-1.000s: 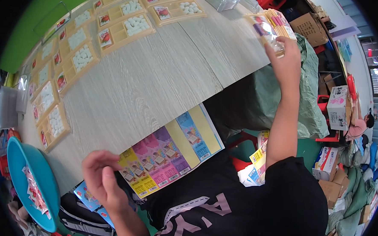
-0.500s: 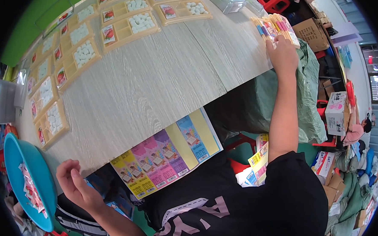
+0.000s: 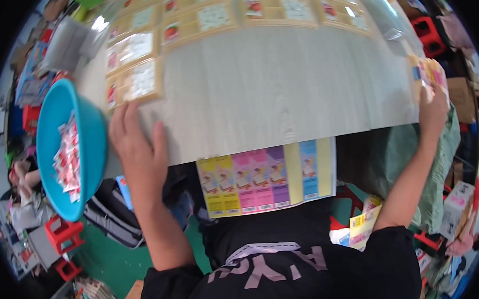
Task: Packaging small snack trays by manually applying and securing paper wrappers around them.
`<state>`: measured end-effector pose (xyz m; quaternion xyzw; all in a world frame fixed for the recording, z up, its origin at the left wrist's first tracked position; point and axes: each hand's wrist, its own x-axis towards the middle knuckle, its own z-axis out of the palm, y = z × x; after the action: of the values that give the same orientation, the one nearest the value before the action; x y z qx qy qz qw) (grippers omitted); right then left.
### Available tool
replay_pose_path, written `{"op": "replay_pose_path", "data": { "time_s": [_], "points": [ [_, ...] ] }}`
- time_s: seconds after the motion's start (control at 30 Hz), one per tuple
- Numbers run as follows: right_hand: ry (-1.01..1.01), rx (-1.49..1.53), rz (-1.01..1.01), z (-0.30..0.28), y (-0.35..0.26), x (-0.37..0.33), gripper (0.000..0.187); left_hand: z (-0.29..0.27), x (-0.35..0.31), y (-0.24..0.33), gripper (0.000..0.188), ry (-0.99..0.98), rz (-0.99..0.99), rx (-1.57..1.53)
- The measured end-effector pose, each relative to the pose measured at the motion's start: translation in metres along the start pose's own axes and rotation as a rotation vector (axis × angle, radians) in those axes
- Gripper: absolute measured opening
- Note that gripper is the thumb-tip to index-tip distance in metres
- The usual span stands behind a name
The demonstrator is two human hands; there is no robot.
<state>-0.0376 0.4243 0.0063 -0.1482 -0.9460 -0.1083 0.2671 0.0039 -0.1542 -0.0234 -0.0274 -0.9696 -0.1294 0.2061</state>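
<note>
Basin: the blue basin (image 3: pixel 61 153) of small red-and-white packets sits at your far left, hanging partly over the bench (image 3: pixel 279 88) edge.
Left hand: your left hand (image 3: pixel 136 149) lies flat on the near-left bench edge, fingers spread and holding nothing, just below the nearest card (image 3: pixel 134 82).
Cards: the row of tan cards with packets curves along the left and far sides of the bench; that much looks laid out, while the middle of the bench has none.
Sheet: the coloured sheet (image 3: pixel 268 178) of yellow, pink, purple and blue panels hangs off the near edge at your chest.
Right hand: your right hand (image 3: pixel 432 112) rests at the right bench corner, touching a stack of colourful cards (image 3: pixel 426 75); you cannot tell whether its fingers grip it.
Change: half a second ago your left hand was below the bench edge near the basin; now it is up on the bench. Your right hand has stayed on the stack.
</note>
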Motion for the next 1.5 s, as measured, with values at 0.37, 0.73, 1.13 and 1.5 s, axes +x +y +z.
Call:
{"op": "replay_pose_path", "data": {
  "time_s": [0.37, 0.73, 1.13, 1.5],
  "points": [
    [-0.007, 0.31, -0.173, -0.029, -0.06, -0.02, 0.027, 0.0, 0.011, -0.011, 0.04, -0.035, 0.009, 0.067],
    [-0.322, 1.066, -0.731, -0.064, -0.178, -0.166, 0.012, 0.002, -0.026, 0.062, 0.042, -0.094, 0.243, -0.133],
    [-0.591, 0.928, -0.654, -0.027, -0.274, -0.183, 0.021, 0.056, -0.105, 0.05, 0.031, -0.258, 0.285, -0.267],
    [-0.746, 1.009, -0.693, -0.011, -0.282, -0.183, 0.025, 0.098, -0.073, 0.046, 0.036, -0.498, 0.132, -0.368]
  ]
}}
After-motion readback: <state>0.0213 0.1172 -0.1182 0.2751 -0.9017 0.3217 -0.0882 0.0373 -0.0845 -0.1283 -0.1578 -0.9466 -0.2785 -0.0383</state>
